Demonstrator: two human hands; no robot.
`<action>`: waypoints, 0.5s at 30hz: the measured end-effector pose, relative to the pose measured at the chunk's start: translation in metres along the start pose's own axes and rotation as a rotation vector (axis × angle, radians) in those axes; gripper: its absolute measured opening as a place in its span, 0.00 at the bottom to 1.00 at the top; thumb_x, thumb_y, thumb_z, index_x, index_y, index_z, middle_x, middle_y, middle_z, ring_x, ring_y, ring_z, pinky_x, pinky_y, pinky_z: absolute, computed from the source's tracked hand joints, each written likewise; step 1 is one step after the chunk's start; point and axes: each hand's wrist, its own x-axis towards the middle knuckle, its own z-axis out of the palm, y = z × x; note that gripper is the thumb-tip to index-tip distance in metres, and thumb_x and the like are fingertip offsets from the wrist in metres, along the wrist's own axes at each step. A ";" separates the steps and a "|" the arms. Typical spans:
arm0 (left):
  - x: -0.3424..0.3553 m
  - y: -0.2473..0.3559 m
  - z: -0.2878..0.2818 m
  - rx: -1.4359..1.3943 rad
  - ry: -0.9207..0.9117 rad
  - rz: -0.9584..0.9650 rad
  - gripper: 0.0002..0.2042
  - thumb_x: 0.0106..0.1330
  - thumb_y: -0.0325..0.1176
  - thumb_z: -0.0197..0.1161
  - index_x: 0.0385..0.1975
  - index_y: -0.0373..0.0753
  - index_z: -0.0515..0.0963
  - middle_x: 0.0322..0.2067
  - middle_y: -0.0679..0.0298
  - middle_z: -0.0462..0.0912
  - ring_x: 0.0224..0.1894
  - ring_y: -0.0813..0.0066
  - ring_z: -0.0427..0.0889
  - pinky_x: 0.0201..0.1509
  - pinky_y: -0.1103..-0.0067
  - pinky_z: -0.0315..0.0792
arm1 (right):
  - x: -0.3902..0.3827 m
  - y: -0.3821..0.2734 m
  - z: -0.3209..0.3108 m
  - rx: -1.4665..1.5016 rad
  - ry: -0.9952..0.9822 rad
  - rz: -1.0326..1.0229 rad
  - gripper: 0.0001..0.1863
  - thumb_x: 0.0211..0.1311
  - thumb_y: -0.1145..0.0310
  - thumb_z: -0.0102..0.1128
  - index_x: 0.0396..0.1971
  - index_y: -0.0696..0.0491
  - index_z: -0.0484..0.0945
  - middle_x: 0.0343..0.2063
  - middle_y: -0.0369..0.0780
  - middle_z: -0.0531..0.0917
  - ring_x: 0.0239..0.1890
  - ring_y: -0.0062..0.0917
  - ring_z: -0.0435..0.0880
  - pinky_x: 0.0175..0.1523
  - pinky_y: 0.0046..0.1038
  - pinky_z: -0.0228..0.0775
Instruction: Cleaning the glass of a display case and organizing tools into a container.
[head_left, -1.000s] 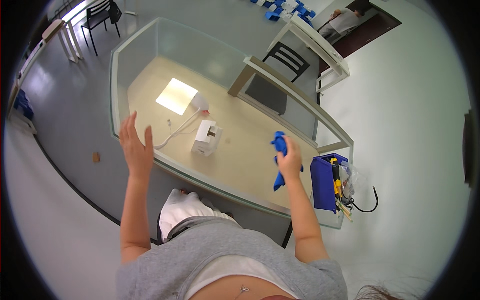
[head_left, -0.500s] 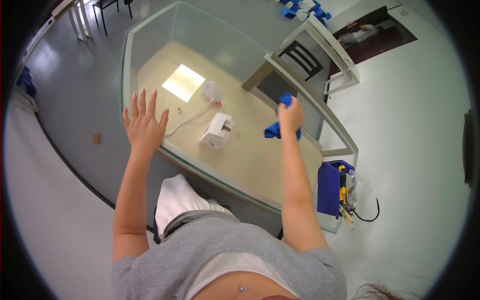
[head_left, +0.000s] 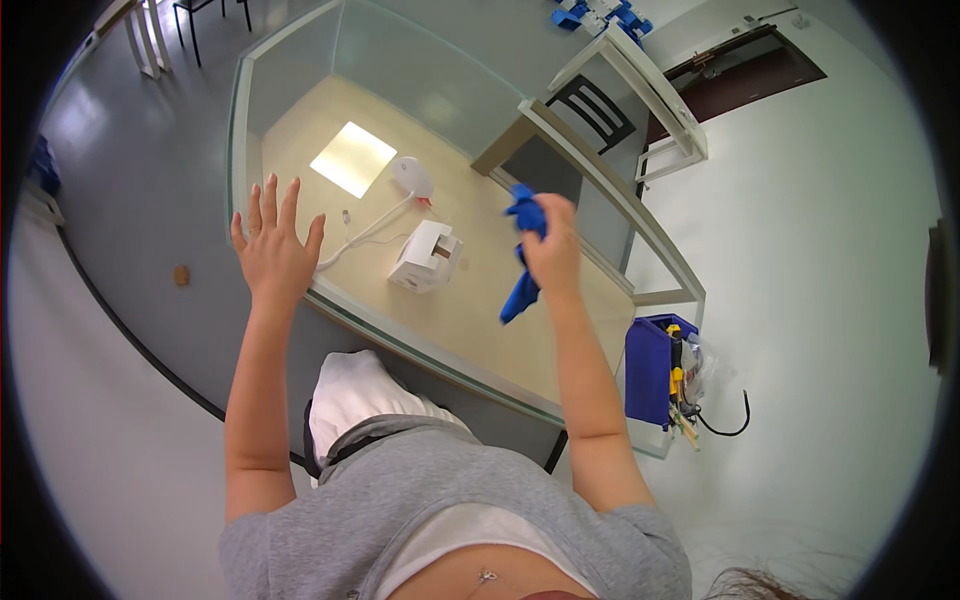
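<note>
My left hand [head_left: 277, 250] is spread flat, fingers apart, over the near left corner of a glass-topped case [head_left: 430, 347]. Nothing is in it. On the right, my right hand [head_left: 556, 245] is closed round a crumpled blue cloth [head_left: 520, 297], which hangs from it above the glass. Over the case's cream base, between my hands, are a white lamp [head_left: 411, 177] with a curved neck and an open white box [head_left: 418, 262]. I cannot tell whether the cloth touches the glass.
A blue bin [head_left: 650, 370] of tools with yellow-and-black handles stands at the case's right end. Beyond the case are a black chair [head_left: 590, 110] and a white frame [head_left: 675, 95]. A small brown object [head_left: 181, 275] lies on the floor at left.
My right hand has moved left with the blue cloth, which now hangs longer. My left hand stays spread at the corner. A person seen in the far doorway is mostly out of sight.
</note>
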 end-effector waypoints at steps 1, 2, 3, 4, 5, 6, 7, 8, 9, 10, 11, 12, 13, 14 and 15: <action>0.000 0.000 0.000 0.001 -0.003 -0.001 0.26 0.69 0.55 0.49 0.66 0.58 0.62 0.69 0.69 0.59 0.72 0.70 0.53 0.73 0.62 0.42 | 0.008 0.008 -0.006 -0.091 0.171 -0.078 0.20 0.47 0.71 0.64 0.44 0.50 0.77 0.42 0.41 0.78 0.49 0.41 0.75 0.54 0.38 0.68; 0.000 -0.001 0.000 0.002 -0.006 -0.003 0.26 0.69 0.55 0.49 0.66 0.58 0.62 0.68 0.69 0.59 0.72 0.70 0.53 0.73 0.62 0.42 | 0.011 0.013 -0.009 -0.091 0.166 -0.081 0.20 0.47 0.71 0.64 0.44 0.50 0.77 0.42 0.41 0.78 0.49 0.41 0.75 0.54 0.38 0.68; 0.000 -0.001 0.001 0.002 -0.008 -0.009 0.26 0.69 0.55 0.49 0.66 0.58 0.62 0.68 0.69 0.59 0.72 0.70 0.53 0.73 0.62 0.42 | 0.014 0.017 -0.010 -0.198 0.178 -0.102 0.18 0.48 0.70 0.65 0.43 0.49 0.78 0.41 0.40 0.78 0.48 0.40 0.75 0.55 0.39 0.66; 0.000 -0.001 0.002 -0.003 -0.010 -0.009 0.26 0.68 0.55 0.49 0.66 0.58 0.62 0.68 0.69 0.59 0.72 0.71 0.53 0.73 0.62 0.42 | 0.015 0.018 -0.012 -0.310 0.192 -0.120 0.16 0.50 0.68 0.66 0.41 0.49 0.79 0.40 0.38 0.78 0.48 0.39 0.74 0.55 0.39 0.65; 0.000 -0.001 0.002 -0.007 -0.012 -0.009 0.26 0.68 0.55 0.49 0.66 0.58 0.62 0.68 0.70 0.59 0.72 0.71 0.53 0.73 0.63 0.42 | 0.013 0.021 -0.009 -0.313 0.189 -0.120 0.16 0.50 0.68 0.66 0.41 0.49 0.79 0.40 0.38 0.78 0.48 0.39 0.74 0.55 0.39 0.65; 0.000 -0.001 0.002 -0.009 -0.015 -0.010 0.26 0.68 0.55 0.49 0.66 0.58 0.62 0.68 0.70 0.59 0.72 0.71 0.53 0.73 0.63 0.42 | 0.010 0.027 -0.003 -0.339 0.011 -0.083 0.14 0.50 0.67 0.67 0.39 0.48 0.80 0.40 0.36 0.78 0.47 0.37 0.75 0.53 0.38 0.66; 0.000 -0.001 0.002 -0.016 -0.009 -0.009 0.26 0.68 0.55 0.49 0.66 0.58 0.63 0.68 0.70 0.59 0.72 0.71 0.53 0.73 0.63 0.42 | 0.009 0.026 0.002 -0.361 -0.169 -0.048 0.11 0.51 0.66 0.67 0.36 0.47 0.81 0.39 0.34 0.78 0.47 0.35 0.75 0.52 0.37 0.66; -0.001 0.000 0.002 -0.022 -0.003 -0.008 0.26 0.68 0.55 0.50 0.65 0.58 0.63 0.68 0.70 0.59 0.72 0.72 0.53 0.73 0.63 0.43 | 0.009 0.026 0.008 -0.487 -0.113 -0.124 0.09 0.50 0.65 0.68 0.33 0.45 0.82 0.37 0.33 0.79 0.45 0.31 0.76 0.47 0.35 0.67; -0.001 0.000 0.002 -0.023 -0.007 -0.014 0.26 0.68 0.55 0.50 0.65 0.58 0.63 0.68 0.70 0.59 0.72 0.72 0.53 0.73 0.63 0.43 | 0.010 0.025 0.012 -0.487 -0.119 -0.128 0.09 0.50 0.65 0.68 0.33 0.45 0.82 0.37 0.33 0.79 0.45 0.31 0.76 0.47 0.35 0.67; -0.001 -0.001 0.001 -0.030 0.001 -0.011 0.26 0.68 0.55 0.50 0.65 0.58 0.64 0.68 0.70 0.60 0.72 0.72 0.53 0.73 0.63 0.43 | 0.013 0.024 0.017 -0.529 -0.095 -0.181 0.09 0.51 0.65 0.68 0.33 0.46 0.82 0.35 0.33 0.79 0.44 0.30 0.76 0.45 0.35 0.67; -0.001 -0.002 0.002 -0.038 0.009 -0.010 0.26 0.68 0.55 0.50 0.65 0.58 0.64 0.68 0.70 0.60 0.72 0.72 0.53 0.73 0.63 0.43 | 0.016 0.023 0.023 -0.570 -0.071 -0.234 0.08 0.52 0.65 0.67 0.34 0.46 0.82 0.34 0.33 0.79 0.43 0.30 0.77 0.43 0.34 0.67; -0.002 -0.004 0.004 -0.040 0.004 -0.016 0.26 0.68 0.55 0.50 0.65 0.58 0.64 0.68 0.70 0.60 0.72 0.72 0.53 0.73 0.63 0.43 | 0.020 0.025 0.030 -0.571 -0.078 -0.238 0.08 0.52 0.65 0.67 0.34 0.46 0.82 0.34 0.33 0.79 0.43 0.30 0.77 0.43 0.34 0.67; -0.003 -0.008 0.005 -0.060 0.028 -0.017 0.25 0.68 0.54 0.51 0.64 0.57 0.65 0.68 0.69 0.61 0.71 0.70 0.54 0.73 0.63 0.42 | 0.026 0.029 0.040 -0.602 -0.028 -0.229 0.08 0.52 0.65 0.67 0.33 0.46 0.82 0.33 0.33 0.80 0.42 0.30 0.77 0.43 0.34 0.68; 0.000 -0.002 0.002 -0.073 0.056 0.000 0.25 0.67 0.53 0.51 0.63 0.55 0.67 0.67 0.68 0.62 0.71 0.69 0.55 0.73 0.63 0.42 | 0.032 0.037 0.042 -0.630 0.033 -0.201 0.07 0.52 0.65 0.67 0.32 0.47 0.82 0.32 0.34 0.80 0.41 0.30 0.77 0.42 0.34 0.68; 0.003 0.004 -0.001 -0.067 0.057 0.010 0.25 0.67 0.53 0.51 0.63 0.55 0.67 0.67 0.68 0.62 0.71 0.69 0.55 0.73 0.63 0.42 | 0.039 0.046 0.043 -0.627 0.038 -0.191 0.07 0.52 0.65 0.67 0.32 0.47 0.82 0.32 0.34 0.80 0.41 0.30 0.77 0.42 0.34 0.68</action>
